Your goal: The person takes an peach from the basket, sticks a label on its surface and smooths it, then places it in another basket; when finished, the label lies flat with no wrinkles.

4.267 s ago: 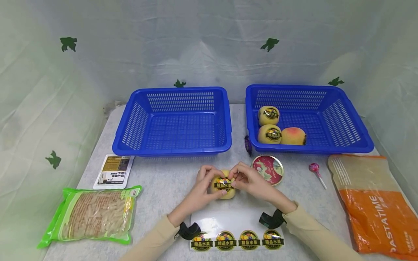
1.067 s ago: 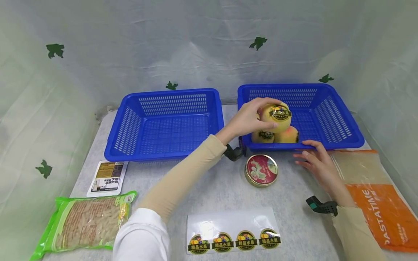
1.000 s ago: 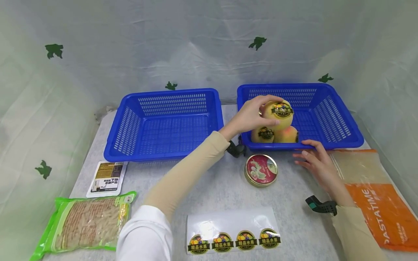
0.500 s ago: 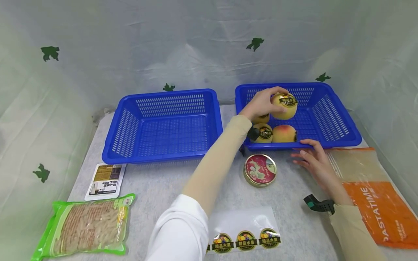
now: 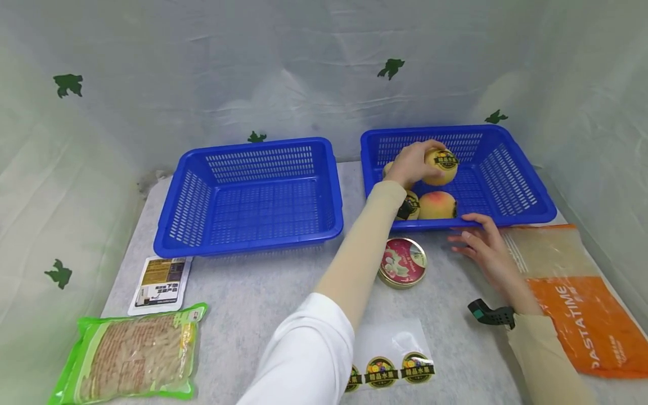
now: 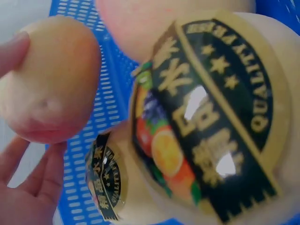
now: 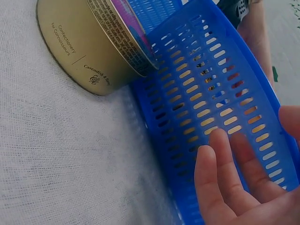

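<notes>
In the head view my left hand (image 5: 411, 162) grips a yellow peach (image 5: 438, 175) with a black-and-gold fruit sticker, inside the right blue basket (image 5: 543, 215). The left wrist view shows that held peach (image 6: 61, 79) between thumb and fingers, apart from two stickered peaches (image 6: 140, 197) beside it. A pink-topped peach (image 5: 436, 206) lies at the basket's front wall. My right hand (image 5: 488, 253) is at the basket's front, its fingers loosely bent and holding nothing. In the right wrist view the right hand's fingers (image 7: 225, 176) are by the slotted wall.
A round candy tin (image 5: 403, 262) stands before the right basket. The sticker sheet (image 5: 390, 337) lies nearer, partly under my left arm. Another blue basket (image 5: 248, 245) is at left, with a white packet (image 5: 159, 286) and a green-edged bag (image 5: 136, 357). An orange bag (image 5: 587, 320) lies right.
Earlier both hands were on the stickered peach above the table. My left hand has carried it into the right basket and shifted it rightward and back; my right hand has moved to the basket's front.
</notes>
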Demonstrator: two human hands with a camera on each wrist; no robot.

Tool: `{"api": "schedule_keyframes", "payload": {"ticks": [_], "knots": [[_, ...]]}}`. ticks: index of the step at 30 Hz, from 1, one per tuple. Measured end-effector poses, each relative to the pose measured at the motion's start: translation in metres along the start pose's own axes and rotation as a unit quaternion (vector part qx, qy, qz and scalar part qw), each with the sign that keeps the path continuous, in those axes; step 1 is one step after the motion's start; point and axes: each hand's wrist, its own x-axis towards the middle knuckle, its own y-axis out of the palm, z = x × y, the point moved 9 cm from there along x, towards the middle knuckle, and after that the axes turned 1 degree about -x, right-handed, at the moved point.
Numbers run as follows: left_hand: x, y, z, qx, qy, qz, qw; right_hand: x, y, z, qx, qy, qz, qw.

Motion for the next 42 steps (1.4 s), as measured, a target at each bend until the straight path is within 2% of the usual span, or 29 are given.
{"api": "schedule_keyframes", "payload": {"ticks": [7,10,14,17,21,25,28,36,42], "knots": [[0.001,0.009,0.005,0.095,-0.006,0.016,0.9953,-0.002,0.0,-0.001,0.0,0.002,0.005,1.0],[0.002,0.011,0.006,0.099,0.002,0.019,0.9949,-0.002,0.0,-0.001,-0.003,0.002,0.002,1.0],[0.002,0.012,0.008,0.11,-0.004,0.017,0.9937,-0.002,-0.001,0.0,-0.006,0.001,-0.002,1.0],[0.0,0.014,0.011,0.146,-0.01,0.02,0.989,-0.001,0.0,0.002,-0.008,0.0,-0.002,1.0],[-0.005,0.019,0.014,0.192,-0.004,0.03,0.9809,-0.002,0.0,0.0,-0.01,0.001,-0.001,1.0],[-0.008,0.023,0.019,0.217,-0.006,0.041,0.9752,-0.003,0.0,-0.002,-0.021,0.006,-0.004,1.0],[-0.009,0.023,0.024,0.219,-0.017,0.049,0.9744,-0.003,0.001,-0.002,-0.028,0.002,-0.005,1.0],[-0.012,0.009,0.035,0.165,-0.045,0.058,0.9836,0.003,0.0,-0.004,-0.038,-0.008,0.011,0.999],[-0.015,-0.004,0.028,0.155,-0.029,0.064,0.9855,0.006,-0.003,-0.008,-0.037,-0.015,0.013,0.999]]}}
